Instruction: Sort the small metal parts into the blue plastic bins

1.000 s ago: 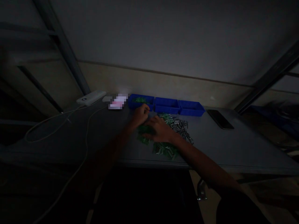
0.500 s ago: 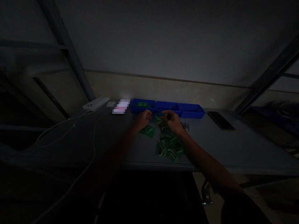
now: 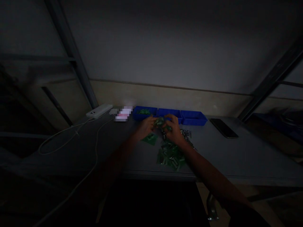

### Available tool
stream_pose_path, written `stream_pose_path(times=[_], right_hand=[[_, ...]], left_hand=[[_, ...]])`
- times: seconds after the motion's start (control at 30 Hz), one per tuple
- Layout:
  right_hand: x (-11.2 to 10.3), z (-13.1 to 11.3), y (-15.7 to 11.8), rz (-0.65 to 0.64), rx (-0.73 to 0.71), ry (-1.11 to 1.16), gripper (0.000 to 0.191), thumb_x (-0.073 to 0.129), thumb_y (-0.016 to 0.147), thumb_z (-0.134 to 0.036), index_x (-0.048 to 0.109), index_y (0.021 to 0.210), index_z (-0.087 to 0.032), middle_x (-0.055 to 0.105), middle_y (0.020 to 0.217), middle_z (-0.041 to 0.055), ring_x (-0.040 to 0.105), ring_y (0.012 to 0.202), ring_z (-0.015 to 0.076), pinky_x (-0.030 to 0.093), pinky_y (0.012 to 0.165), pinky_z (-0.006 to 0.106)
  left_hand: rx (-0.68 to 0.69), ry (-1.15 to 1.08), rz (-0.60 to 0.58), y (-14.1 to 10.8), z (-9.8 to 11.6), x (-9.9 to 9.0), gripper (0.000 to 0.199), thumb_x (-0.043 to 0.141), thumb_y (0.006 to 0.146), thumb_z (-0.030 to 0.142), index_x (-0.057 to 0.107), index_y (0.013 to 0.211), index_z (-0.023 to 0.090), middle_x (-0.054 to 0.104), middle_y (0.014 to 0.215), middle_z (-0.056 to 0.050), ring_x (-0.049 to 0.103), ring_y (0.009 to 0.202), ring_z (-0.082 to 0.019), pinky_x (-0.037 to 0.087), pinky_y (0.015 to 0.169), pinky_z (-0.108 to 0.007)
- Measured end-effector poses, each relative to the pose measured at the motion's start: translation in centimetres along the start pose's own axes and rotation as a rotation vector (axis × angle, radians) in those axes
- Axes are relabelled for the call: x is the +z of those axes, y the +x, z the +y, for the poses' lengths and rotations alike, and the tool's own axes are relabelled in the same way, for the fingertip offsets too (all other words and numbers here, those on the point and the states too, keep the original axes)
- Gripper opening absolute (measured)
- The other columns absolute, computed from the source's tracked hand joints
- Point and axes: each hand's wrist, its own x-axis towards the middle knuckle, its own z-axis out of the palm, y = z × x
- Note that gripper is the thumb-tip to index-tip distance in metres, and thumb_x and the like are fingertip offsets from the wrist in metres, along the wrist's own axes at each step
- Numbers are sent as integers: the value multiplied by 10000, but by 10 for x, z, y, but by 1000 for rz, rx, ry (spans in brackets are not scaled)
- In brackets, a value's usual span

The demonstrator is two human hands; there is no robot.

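Note:
Between my two hands is a small green plastic bag (image 3: 160, 121), raised a little above the table. My left hand (image 3: 147, 126) pinches its left side, and my right hand (image 3: 173, 129) has its fingers closed on the right side. What is inside the bag is too dark to make out. Below my left hand a flat green bag (image 3: 150, 139) lies on the table. Under and in front of my right hand spreads a pile of green bags (image 3: 172, 157) holding small metal parts. Loose metal pieces (image 3: 187, 134) lie beside my right wrist.
Three blue bins (image 3: 193, 118) stand in a row at the back; the left one holds green bags (image 3: 144, 111). A dark phone (image 3: 223, 128) lies to the right. At left are a white power bank (image 3: 99, 111), a lit, blurred-out screen (image 3: 123, 114) and a white cable (image 3: 96, 142).
My left hand has come right and now meets the green bag that my right hand was holding. The view has tilted slightly upward.

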Motion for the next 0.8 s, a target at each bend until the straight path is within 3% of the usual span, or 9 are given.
stream_pose_path(times=[0.07,0.17,0.37,0.5,0.67,0.73,0.8], right_hand=[[1,2,-1,5,53,-47,182,510,671,-102,641,747,-204,444,1242,81,362,1200,268,340,977,447],[1,7,-1,34,170,-89,266,489,668,-87,681,812,-202,417,1237,89,331,1201,285,309,996,472],[-3,9,2,-6,379,75,194,529,755,-304,669,834,-195,530,975,68,453,1012,250,350,944,442],[-4,9,4,-58,453,232,300,494,778,-435,627,739,-170,548,705,10,498,717,168,415,689,304],[-1,7,4,-40,484,220,279,473,743,-330,665,854,-160,593,615,-9,486,543,130,366,527,245],[-2,4,3,0,454,159,294,449,745,-291,679,873,-162,629,641,12,522,557,149,394,544,261],[-4,0,3,17,412,118,300,436,734,-241,683,888,-171,668,709,28,572,619,167,434,597,278]], left_hand=[[84,63,25,-1,0,-1,221,602,739,358,634,811,152,622,726,-29,539,592,-116,335,497,-215],[237,241,52,-2,-4,-1,207,658,696,283,628,871,178,635,828,-14,562,699,-124,356,541,-209],[591,668,-51,-1,-5,-2,195,669,665,168,625,855,175,614,896,-24,564,862,-162,440,725,-258],[744,931,-57,-1,-5,-6,256,638,660,110,636,905,186,556,1028,-58,539,972,-200,465,691,-269],[709,940,-87,0,-8,-7,149,628,687,138,675,818,192,538,1010,-56,534,987,-199,463,813,-315],[607,815,-30,2,-9,-5,78,635,720,231,678,766,184,561,933,-52,546,923,-187,451,807,-300],[432,617,51,4,-9,-4,225,590,773,385,671,752,176,587,868,-53,553,841,-177,445,722,-276]])
